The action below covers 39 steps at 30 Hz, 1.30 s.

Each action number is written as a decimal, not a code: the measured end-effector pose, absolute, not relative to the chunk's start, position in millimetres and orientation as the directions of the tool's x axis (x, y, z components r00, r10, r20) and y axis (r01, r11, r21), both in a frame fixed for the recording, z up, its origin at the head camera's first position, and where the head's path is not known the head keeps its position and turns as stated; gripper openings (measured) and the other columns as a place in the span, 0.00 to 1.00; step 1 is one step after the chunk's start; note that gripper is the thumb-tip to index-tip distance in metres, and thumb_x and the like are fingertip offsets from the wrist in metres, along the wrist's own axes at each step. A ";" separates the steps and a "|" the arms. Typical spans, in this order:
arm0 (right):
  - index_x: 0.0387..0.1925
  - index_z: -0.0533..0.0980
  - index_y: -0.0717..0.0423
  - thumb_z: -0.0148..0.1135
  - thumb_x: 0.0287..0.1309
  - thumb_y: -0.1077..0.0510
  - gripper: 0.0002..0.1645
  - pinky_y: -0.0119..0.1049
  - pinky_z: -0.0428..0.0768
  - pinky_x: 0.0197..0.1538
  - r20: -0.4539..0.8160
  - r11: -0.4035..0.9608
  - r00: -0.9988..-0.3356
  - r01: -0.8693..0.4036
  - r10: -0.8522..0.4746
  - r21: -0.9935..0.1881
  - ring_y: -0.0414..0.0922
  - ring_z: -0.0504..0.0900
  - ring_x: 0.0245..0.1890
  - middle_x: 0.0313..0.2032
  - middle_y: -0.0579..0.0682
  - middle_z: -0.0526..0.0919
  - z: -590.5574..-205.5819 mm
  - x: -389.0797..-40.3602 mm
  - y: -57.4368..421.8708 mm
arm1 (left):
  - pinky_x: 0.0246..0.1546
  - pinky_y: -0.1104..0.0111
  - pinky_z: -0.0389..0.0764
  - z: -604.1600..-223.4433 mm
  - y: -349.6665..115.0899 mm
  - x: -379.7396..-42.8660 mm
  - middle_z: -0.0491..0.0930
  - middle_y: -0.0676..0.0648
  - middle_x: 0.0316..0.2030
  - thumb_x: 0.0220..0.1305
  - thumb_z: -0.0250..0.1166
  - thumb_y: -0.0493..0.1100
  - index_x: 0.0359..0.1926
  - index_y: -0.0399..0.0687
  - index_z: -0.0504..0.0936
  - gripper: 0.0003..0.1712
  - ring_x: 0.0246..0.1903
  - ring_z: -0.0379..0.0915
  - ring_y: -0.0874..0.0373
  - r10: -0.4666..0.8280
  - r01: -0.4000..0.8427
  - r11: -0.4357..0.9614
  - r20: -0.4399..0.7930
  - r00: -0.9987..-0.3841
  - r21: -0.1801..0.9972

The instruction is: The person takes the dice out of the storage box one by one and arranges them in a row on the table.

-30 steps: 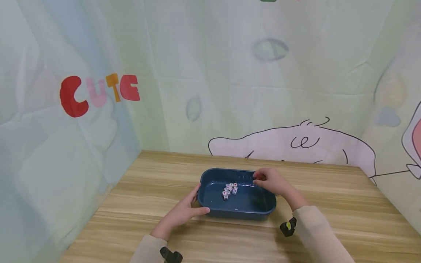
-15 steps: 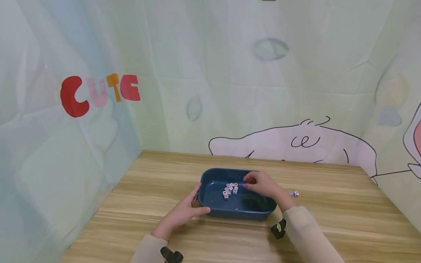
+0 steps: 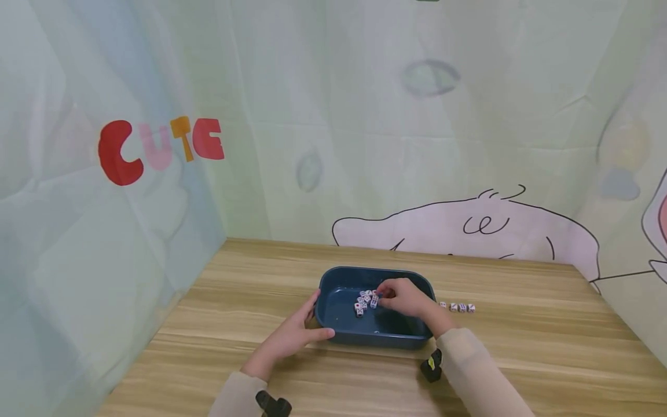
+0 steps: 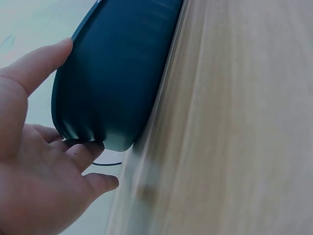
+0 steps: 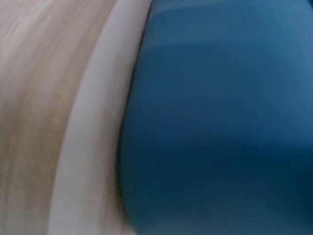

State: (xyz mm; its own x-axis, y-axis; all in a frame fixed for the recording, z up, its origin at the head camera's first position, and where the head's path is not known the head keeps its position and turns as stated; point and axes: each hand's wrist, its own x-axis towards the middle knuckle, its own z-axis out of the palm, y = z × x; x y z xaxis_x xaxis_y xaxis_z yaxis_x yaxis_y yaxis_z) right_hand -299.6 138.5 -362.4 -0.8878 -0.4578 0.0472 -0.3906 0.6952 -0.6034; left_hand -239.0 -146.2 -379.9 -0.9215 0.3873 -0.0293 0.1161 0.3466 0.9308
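Observation:
A dark blue rectangular tub [image 3: 365, 340] stands on the wooden table with several white dice [image 3: 363, 304] clustered in its middle. My left hand [image 3: 289, 333] grips the tub's left end, thumb on the near rim and fingers round the outside; the left wrist view shows the thumb [image 4: 46, 63] on the rim and the fingers [image 4: 80, 154] at the end wall. My right hand [image 3: 409, 298] reaches over the right rim into the tub. Its thumb and forefinger are a little apart, fingertips right at the dice on the pile's right side. The right wrist view shows only the tub's wall [image 5: 220, 107] and table, no hand.
To the right of the tub, several more dice [image 3: 462, 307] lie in a row on the wooden table [image 3: 521, 347], partly hidden by the right wrist. A printed cloth backdrop [image 3: 365, 145] hangs behind the table and along its sides.
My right hand has moved left and slightly down inside the tub, from the right rim to the dice. The row of dice outside has come into view. The left hand keeps its place.

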 end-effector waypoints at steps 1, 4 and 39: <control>0.41 0.80 0.63 0.64 0.57 0.63 0.10 0.33 0.78 0.35 0.044 0.697 -0.888 -0.389 -0.458 -0.602 0.40 0.76 0.31 0.31 0.48 0.82 -363.0 -299.8 138.0 | 0.69 0.48 0.53 -380.3 -146.0 -239.6 0.49 0.34 0.73 0.56 0.72 0.46 0.76 0.42 0.45 0.56 0.71 0.48 0.39 0.390 0.123 0.349 -0.025 -0.920 0.929; 0.42 0.80 0.63 0.64 0.57 0.63 0.10 0.33 0.78 0.35 0.035 0.704 -0.887 -0.388 -0.460 -0.595 0.39 0.76 0.30 0.31 0.48 0.82 -364.5 -300.5 137.1 | 0.69 0.48 0.52 -381.9 -145.8 -241.2 0.48 0.34 0.73 0.56 0.72 0.46 0.76 0.42 0.45 0.57 0.71 0.47 0.39 0.399 0.134 0.353 -0.020 -0.917 0.926; 0.34 0.79 0.57 0.66 0.56 0.63 0.04 0.33 0.72 0.32 -0.002 0.721 -0.886 -0.376 -0.465 -0.582 0.40 0.72 0.26 0.24 0.45 0.77 -377.0 -303.0 128.1 | 0.69 0.48 0.51 -381.1 -145.4 -240.5 0.44 0.35 0.74 0.57 0.71 0.44 0.76 0.40 0.44 0.56 0.72 0.46 0.39 0.406 0.138 0.331 -0.008 -0.914 0.934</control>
